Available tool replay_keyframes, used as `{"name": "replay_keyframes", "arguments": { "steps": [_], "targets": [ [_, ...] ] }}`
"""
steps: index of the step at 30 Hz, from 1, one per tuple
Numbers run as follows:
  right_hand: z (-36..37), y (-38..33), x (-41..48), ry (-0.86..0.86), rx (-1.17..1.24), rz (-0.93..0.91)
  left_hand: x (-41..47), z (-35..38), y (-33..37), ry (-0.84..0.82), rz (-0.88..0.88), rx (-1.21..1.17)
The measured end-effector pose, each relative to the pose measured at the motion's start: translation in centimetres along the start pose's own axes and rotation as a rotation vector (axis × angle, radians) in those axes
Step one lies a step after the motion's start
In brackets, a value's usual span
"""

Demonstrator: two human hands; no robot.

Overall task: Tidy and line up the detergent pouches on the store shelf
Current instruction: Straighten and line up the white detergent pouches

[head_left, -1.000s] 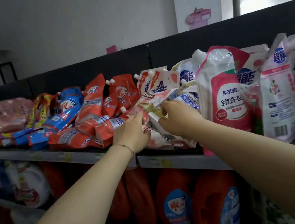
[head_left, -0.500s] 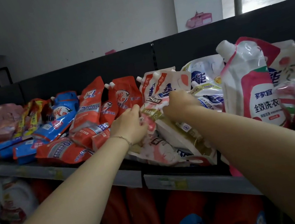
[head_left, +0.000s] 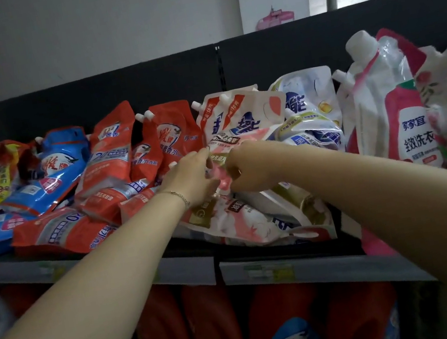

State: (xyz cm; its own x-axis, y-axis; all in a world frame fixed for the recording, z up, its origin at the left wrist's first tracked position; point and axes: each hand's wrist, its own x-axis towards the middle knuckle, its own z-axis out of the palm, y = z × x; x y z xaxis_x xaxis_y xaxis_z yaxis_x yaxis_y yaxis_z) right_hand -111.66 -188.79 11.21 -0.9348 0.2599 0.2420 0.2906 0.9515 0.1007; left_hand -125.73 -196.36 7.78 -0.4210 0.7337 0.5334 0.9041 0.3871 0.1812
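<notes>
A pink-and-white detergent pouch (head_left: 240, 223) lies slumped at the front of the store shelf (head_left: 308, 269). Its far end is pinched between the left hand (head_left: 188, 178) and the right hand (head_left: 249, 169). The long axis runs front to back, with the gripped end pointing rearward. It is judged soft, liquid-heavy and slippery, so the stiffer top seam is probably the best hold.

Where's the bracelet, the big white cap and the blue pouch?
bracelet (head_left: 181, 197): head view, on the chain at the left wrist.
big white cap (head_left: 360, 45): head view, middle of the cap's side.
blue pouch (head_left: 60, 168): head view, on its printed front.
</notes>
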Motion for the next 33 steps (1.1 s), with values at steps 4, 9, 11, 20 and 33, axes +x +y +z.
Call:
{"name": "replay_keyframes", "arguments": {
  "steps": [4,9,11,20,33],
  "targets": [
    [-0.1,-0.2,-1.9,-0.216,-0.009,0.040,0.8,0.7,0.2,0.001,0.049,-0.014],
    [0.3,0.1,-3.8,-0.293,-0.022,0.139,0.4,0.8,0.6,0.034,0.072,-0.064],
    [0.4,0.2,-4.6,-0.323,-0.005,0.166,-0.1,0.9,0.7,0.047,0.105,-0.075],
    [1.2,0.1,-7.4,-0.326,0.028,0.229,-3.3,1.3,1.0,-0.184,0.335,-0.250],
    [2.9,0.3,-7.9,0.123,-0.101,0.116,-6.6,2.4,1.9,-0.114,0.437,-0.015]
  ]
}}
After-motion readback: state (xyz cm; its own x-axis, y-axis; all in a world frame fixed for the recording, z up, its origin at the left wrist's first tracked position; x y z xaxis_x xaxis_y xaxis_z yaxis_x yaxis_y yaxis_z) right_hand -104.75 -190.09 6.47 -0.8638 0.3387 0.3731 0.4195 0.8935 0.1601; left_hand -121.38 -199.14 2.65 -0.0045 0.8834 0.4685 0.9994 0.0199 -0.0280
